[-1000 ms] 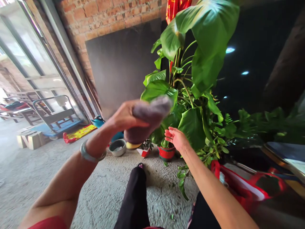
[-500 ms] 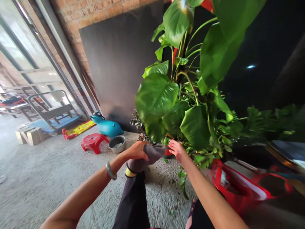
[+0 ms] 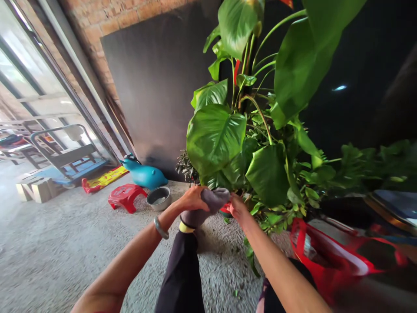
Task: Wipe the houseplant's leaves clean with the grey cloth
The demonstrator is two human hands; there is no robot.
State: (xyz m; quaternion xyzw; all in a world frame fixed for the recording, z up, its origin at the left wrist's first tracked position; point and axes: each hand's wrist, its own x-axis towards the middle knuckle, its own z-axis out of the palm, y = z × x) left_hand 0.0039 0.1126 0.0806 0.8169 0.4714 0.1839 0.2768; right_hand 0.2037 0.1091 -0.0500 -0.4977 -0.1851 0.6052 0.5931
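A grey sock (image 3: pixel 213 201) covers my raised foot, with a yellow band (image 3: pixel 186 227) at the ankle below the dark trouser leg (image 3: pixel 180 274). My left hand (image 3: pixel 195 199) is wrapped round the sock from the left, thumb on the near side. At the toe end, the curled fingers of my right hand (image 3: pixel 239 208) pinch the sock's tip; the fingertips are partly hidden. My other foot is mostly covered by my right forearm.
A large leafy plant (image 3: pixel 216 134) rises just beyond my hands. To the right sits a red bag (image 3: pixel 325 256). On the left are a metal bowl (image 3: pixel 159 199), a red stool (image 3: pixel 127 198), a blue animal toy (image 3: pixel 148 175) and a platform trolley (image 3: pixel 70 161).
My right hand has moved in from an open pose beside the toe and closed on the sock's tip. The foot and left hand have shifted slightly right.
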